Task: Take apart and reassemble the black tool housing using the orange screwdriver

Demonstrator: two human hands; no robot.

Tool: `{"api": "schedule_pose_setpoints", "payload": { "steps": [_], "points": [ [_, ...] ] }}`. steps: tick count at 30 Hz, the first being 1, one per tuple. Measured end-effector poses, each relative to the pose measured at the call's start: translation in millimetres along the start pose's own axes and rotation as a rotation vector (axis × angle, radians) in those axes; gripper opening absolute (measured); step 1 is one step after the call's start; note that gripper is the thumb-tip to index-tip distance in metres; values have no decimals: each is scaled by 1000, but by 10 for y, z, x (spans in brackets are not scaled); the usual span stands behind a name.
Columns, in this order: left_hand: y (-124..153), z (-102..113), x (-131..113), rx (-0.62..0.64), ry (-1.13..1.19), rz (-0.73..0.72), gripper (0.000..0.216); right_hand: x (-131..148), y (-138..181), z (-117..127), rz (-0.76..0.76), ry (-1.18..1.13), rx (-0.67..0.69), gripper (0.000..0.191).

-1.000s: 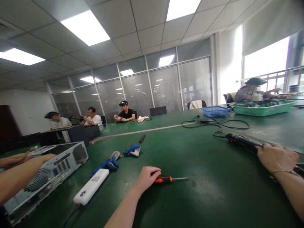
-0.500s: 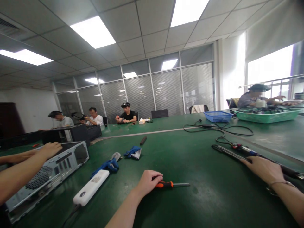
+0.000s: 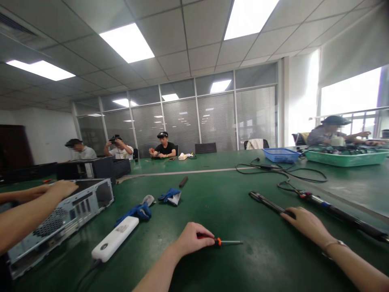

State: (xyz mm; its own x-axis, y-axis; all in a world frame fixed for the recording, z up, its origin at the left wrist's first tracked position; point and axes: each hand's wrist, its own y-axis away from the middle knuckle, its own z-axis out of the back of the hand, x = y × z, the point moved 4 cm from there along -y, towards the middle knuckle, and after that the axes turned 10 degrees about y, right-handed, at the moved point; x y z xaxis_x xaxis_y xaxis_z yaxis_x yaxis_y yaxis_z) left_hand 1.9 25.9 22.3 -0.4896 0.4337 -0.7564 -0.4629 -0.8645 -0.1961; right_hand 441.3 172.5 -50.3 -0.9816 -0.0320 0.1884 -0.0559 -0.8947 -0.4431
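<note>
In the head view my left hand (image 3: 196, 239) is closed around the handle of a screwdriver with an orange and black grip. Its metal shaft (image 3: 232, 242) lies along the green tabletop, pointing right. Over on the right, my right hand (image 3: 306, 223) is closed on the near end of a long, slim, dark tool (image 3: 269, 202), whose exact kind I cannot tell. The far end of that tool points away to the left. Beyond my right hand, a separate long black rod-like device (image 3: 340, 213) with red and blue parts lies on the table.
At left, a co-worker's hands (image 3: 62, 188) are on an open metal computer case (image 3: 88, 209). A white power bank-like block (image 3: 117, 239), blue gloves (image 3: 138, 211) and a brown bar (image 3: 183, 181) lie nearby. Cables (image 3: 291, 172), a blue basket (image 3: 281, 155) and a green tray (image 3: 346, 159) are farther back.
My right hand has moved left with the slim dark tool, away from the rod-like device. My left hand has slid forward along the screwdriver's handle, covering more of it.
</note>
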Motion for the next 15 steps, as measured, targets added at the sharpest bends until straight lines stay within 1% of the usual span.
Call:
{"api": "schedule_pose_setpoints", "payload": {
  "steps": [2, 3, 6, 8, 10, 13, 15],
  "points": [
    [0, -6, -6, 18, 14, -13, 30, 337, 54, -6, 129, -54, 67, 52],
    [0, -9, -7, 26, 14, -19, 31, 502, 92, 9, 170, -77, 94, 53],
    [0, -28, -10, 48, -11, -30, 34, 973, 229, 98, 259, -163, 164, 50],
    [-1, -42, -32, 36, -37, -43, 33, 1258, 335, 176, 324, -220, 198, 48],
    [-1, -33, -84, -27, -51, -84, 28, 1511, 449, 261, 395, -273, 238, 46],
    [10, 40, -171, -207, -45, -165, 22, 1825, 630, 414, 513, -375, 302, 41],
    [24, 100, -185, -316, -68, -179, 21, 1981, 741, 522, 579, -438, 345, 38]
  ]
}}
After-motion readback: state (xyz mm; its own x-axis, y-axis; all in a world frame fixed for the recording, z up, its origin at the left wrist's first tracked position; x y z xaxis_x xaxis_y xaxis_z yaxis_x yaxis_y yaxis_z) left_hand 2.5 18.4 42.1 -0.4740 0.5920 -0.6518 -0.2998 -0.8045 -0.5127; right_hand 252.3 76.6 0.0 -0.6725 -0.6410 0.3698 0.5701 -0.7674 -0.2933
